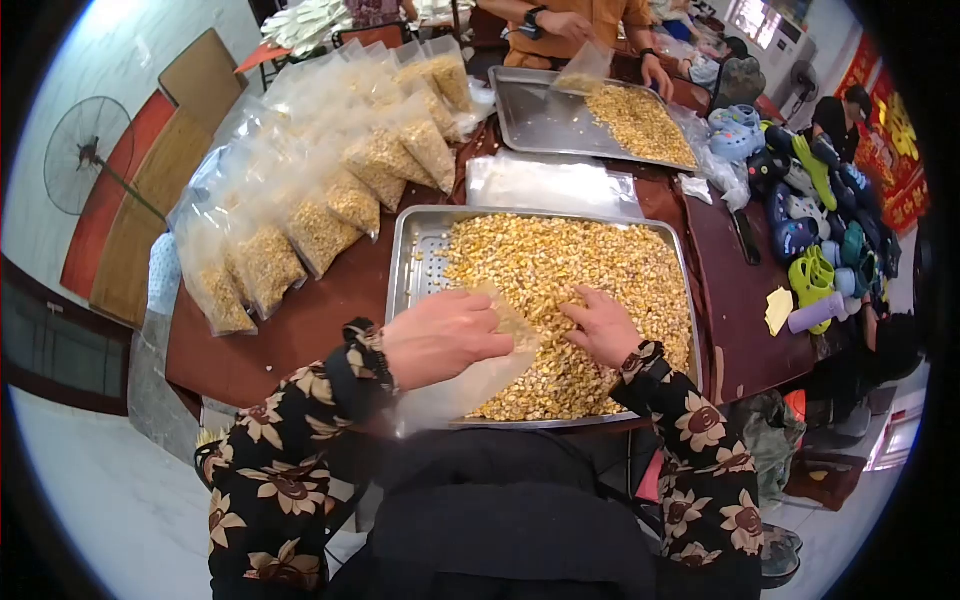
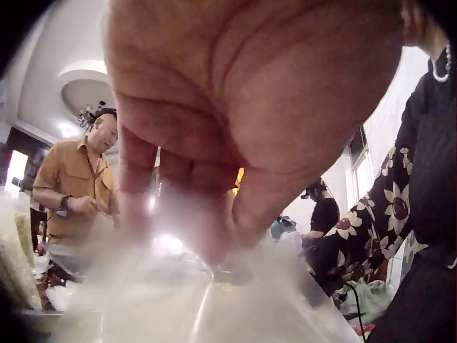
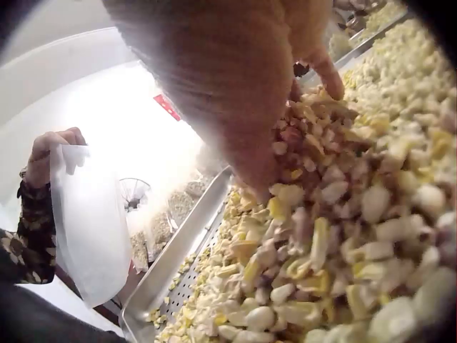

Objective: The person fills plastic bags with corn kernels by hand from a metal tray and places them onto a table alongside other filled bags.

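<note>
Under the right fingers [image 1: 580, 313], kernels [image 1: 615, 260]

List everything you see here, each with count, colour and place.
Near tray: one, silver, centre
Kernels: uncountable, yellow and whitish, heaped in near tray
Far tray: one, silver, across the table
Filled bags: many, clear, left side
Flat bags: count unclear, clear, between trays
Held bag: one, translucent, in left hand
Table: covering maroon, beneath trays
Clogs: many, blue, green, dark, right side
Cylinder: one, purple, beside clogs
Fan: one, grey, far left
Person opposite: one, orange-brown shirt, behind far tray
Left hand: one, bare, gripping held bag
Right hand: one, bare, in kernels
</note>
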Demonstrator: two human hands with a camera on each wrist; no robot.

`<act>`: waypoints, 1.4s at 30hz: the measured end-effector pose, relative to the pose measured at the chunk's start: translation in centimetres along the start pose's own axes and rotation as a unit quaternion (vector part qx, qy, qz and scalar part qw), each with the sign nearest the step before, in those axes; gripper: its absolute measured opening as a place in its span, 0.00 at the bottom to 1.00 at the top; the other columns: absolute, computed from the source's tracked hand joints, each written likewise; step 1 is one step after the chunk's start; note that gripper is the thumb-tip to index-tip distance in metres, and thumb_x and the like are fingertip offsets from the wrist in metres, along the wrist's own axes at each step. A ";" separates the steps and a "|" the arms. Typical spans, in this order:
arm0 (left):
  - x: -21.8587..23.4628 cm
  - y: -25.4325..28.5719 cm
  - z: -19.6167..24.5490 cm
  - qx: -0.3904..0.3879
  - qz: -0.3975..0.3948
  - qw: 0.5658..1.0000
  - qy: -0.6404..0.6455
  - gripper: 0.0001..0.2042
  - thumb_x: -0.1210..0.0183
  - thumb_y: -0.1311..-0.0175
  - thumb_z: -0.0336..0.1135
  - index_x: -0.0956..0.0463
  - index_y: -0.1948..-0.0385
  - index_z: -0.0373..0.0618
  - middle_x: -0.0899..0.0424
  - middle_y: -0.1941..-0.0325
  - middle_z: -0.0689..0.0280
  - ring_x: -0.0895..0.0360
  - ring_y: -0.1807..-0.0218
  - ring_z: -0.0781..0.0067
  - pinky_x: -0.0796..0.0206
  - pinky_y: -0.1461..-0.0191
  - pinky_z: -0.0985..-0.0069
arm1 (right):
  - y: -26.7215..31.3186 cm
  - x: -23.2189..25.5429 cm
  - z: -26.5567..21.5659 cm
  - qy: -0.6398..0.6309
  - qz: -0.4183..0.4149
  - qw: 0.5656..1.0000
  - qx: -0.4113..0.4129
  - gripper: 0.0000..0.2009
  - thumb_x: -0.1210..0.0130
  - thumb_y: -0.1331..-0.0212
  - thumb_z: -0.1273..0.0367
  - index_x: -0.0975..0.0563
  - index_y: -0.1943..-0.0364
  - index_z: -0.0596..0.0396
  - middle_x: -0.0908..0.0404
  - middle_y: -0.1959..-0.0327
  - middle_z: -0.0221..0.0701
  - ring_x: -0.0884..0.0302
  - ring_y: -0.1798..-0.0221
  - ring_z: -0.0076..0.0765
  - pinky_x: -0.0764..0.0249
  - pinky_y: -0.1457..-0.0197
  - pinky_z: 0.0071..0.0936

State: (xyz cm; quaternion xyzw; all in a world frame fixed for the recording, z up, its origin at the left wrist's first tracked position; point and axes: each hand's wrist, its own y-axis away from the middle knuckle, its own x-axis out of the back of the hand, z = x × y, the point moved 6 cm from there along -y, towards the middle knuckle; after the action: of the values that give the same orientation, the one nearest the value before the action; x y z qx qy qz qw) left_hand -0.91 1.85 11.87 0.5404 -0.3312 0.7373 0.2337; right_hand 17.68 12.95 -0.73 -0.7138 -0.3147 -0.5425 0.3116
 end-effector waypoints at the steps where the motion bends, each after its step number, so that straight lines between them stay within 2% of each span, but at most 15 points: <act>1: -1.1 -0.7 -0.1 -0.005 0.000 1.000 -0.001 0.05 0.46 0.51 0.29 0.31 0.72 0.48 0.30 0.73 0.67 0.30 0.65 0.67 0.35 0.61 0.71 | 0.2 -0.3 0.5 0.002 0.003 1.000 -0.004 0.12 0.43 0.47 0.65 0.25 0.58 0.47 0.32 0.44 0.40 0.32 0.43 0.46 0.34 0.45 0.42; 3: -3.9 -2.3 -0.4 -0.012 -0.019 1.000 0.001 0.05 0.45 0.51 0.30 0.30 0.71 0.50 0.29 0.73 0.68 0.29 0.65 0.67 0.35 0.61 0.71 | 1.2 -1.5 3.6 -0.105 -0.042 0.980 -0.163 0.11 0.44 0.46 0.66 0.24 0.58 0.48 0.28 0.50 0.41 0.26 0.50 0.43 0.29 0.52 0.39; 5: -5.4 -3.1 -0.6 -0.023 -0.024 0.999 -0.007 0.05 0.46 0.50 0.30 0.30 0.71 0.52 0.29 0.73 0.68 0.29 0.64 0.67 0.35 0.61 0.71 | 1.3 -0.9 4.1 -0.090 0.078 0.987 -0.108 0.08 0.45 0.44 0.68 0.24 0.60 0.50 0.24 0.62 0.37 0.22 0.62 0.34 0.26 0.63 0.32; 7: -6.2 -3.8 -0.9 -0.025 -0.020 0.999 -0.013 0.05 0.46 0.50 0.31 0.30 0.71 0.52 0.30 0.73 0.68 0.29 0.64 0.67 0.36 0.61 0.70 | 1.5 -1.2 4.8 -0.416 -0.058 0.837 -0.350 0.04 0.45 0.42 0.71 0.24 0.66 0.55 0.27 0.70 0.31 0.26 0.67 0.26 0.25 0.64 0.28; 9: -6.7 -4.3 -1.1 -0.032 -0.018 0.999 -0.018 0.04 0.47 0.50 0.31 0.30 0.71 0.52 0.30 0.73 0.68 0.29 0.64 0.67 0.36 0.61 0.70 | 1.1 -2.0 5.2 -0.506 -0.042 0.800 -0.319 0.04 0.46 0.40 0.70 0.25 0.65 0.55 0.28 0.73 0.25 0.28 0.71 0.18 0.27 0.69 0.21; 11: -6.9 -4.6 -1.1 -0.037 -0.017 0.999 -0.022 0.04 0.47 0.49 0.30 0.30 0.72 0.52 0.30 0.73 0.68 0.29 0.64 0.67 0.36 0.61 0.70 | -0.1 -1.3 2.8 -0.685 -0.066 0.652 -0.318 0.06 0.46 0.40 0.69 0.26 0.62 0.56 0.27 0.72 0.25 0.28 0.71 0.20 0.26 0.68 0.20; 13: -7.0 -4.9 -1.0 -0.041 -0.006 0.999 -0.024 0.04 0.47 0.50 0.30 0.30 0.72 0.52 0.30 0.73 0.68 0.29 0.65 0.68 0.36 0.61 0.70 | -1.0 -1.7 1.4 -0.723 -0.096 0.621 -0.286 0.08 0.45 0.41 0.69 0.27 0.60 0.55 0.27 0.72 0.24 0.28 0.70 0.21 0.26 0.66 0.21; 19: -6.7 -4.6 -0.4 -0.046 0.014 0.999 0.008 0.05 0.48 0.48 0.31 0.29 0.69 0.51 0.30 0.72 0.68 0.29 0.64 0.68 0.36 0.60 0.70 | -2.8 -3.7 -2.4 -0.678 -0.176 0.689 -0.187 0.08 0.46 0.45 0.70 0.23 0.62 0.56 0.20 0.71 0.33 0.22 0.63 0.31 0.25 0.64 0.27; 21: -6.8 -4.0 -0.5 -0.032 -0.006 0.999 -0.011 0.05 0.48 0.47 0.31 0.28 0.68 0.52 0.29 0.71 0.69 0.29 0.63 0.68 0.36 0.60 0.70 | -3.6 -2.9 -4.1 -0.382 -0.197 0.903 0.011 0.12 0.49 0.46 0.69 0.22 0.59 0.55 0.19 0.67 0.43 0.21 0.61 0.45 0.26 0.60 0.36; 22: -6.9 -3.6 -0.6 -0.023 0.004 1.000 -0.007 0.05 0.48 0.47 0.31 0.28 0.68 0.51 0.29 0.71 0.69 0.29 0.63 0.68 0.37 0.60 0.70 | -3.4 -1.9 -5.1 -0.301 -0.237 0.924 0.004 0.15 0.50 0.47 0.67 0.24 0.55 0.53 0.21 0.63 0.47 0.23 0.60 0.55 0.28 0.57 0.42; 27: -7.8 -2.3 -1.1 0.003 0.020 1.000 0.014 0.06 0.47 0.49 0.29 0.29 0.69 0.50 0.30 0.72 0.68 0.29 0.63 0.67 0.37 0.60 0.70 | -3.9 -1.7 -4.4 -0.301 -0.191 0.934 0.011 0.13 0.50 0.48 0.67 0.21 0.60 0.54 0.20 0.67 0.45 0.22 0.62 0.52 0.27 0.58 0.39; 31: -8.3 -1.8 -1.3 0.015 0.002 1.000 0.018 0.06 0.47 0.51 0.29 0.30 0.70 0.49 0.31 0.72 0.66 0.30 0.63 0.66 0.37 0.60 0.69 | -5.5 -1.1 -0.6 -0.367 -0.147 0.913 -0.099 0.15 0.44 0.52 0.64 0.21 0.59 0.53 0.19 0.65 0.41 0.22 0.60 0.46 0.28 0.53 0.36; 33: -8.3 -2.0 -1.3 0.014 0.003 1.000 0.018 0.06 0.47 0.51 0.29 0.30 0.70 0.49 0.31 0.72 0.66 0.30 0.63 0.65 0.37 0.60 0.69 | -6.1 -0.7 -0.2 -0.100 -0.058 0.993 0.016 0.20 0.42 0.52 0.61 0.22 0.53 0.49 0.23 0.52 0.40 0.28 0.49 0.46 0.33 0.45 0.37; 37: -7.7 -1.8 -1.5 0.019 0.017 0.999 0.024 0.06 0.47 0.51 0.28 0.30 0.71 0.49 0.31 0.72 0.66 0.30 0.64 0.65 0.37 0.61 0.69 | -4.7 -1.8 -0.2 -0.004 -0.128 0.992 -0.008 0.29 0.37 0.56 0.58 0.28 0.44 0.41 0.34 0.41 0.41 0.37 0.40 0.48 0.37 0.42 0.43; 42: -7.3 -1.5 -1.7 0.021 0.032 0.999 0.019 0.06 0.47 0.51 0.28 0.30 0.70 0.49 0.31 0.72 0.66 0.30 0.64 0.65 0.37 0.61 0.69 | -2.9 -2.4 0.5 -0.080 -0.026 0.996 -0.033 0.13 0.43 0.53 0.70 0.24 0.60 0.47 0.29 0.62 0.36 0.30 0.55 0.47 0.31 0.54 0.40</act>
State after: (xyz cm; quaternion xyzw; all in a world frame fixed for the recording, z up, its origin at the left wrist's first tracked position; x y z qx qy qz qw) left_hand 1.32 4.23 4.92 0.5200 -0.3282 0.7615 0.2051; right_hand 15.18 14.84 -2.89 -0.7566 -0.3389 -0.5017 0.2471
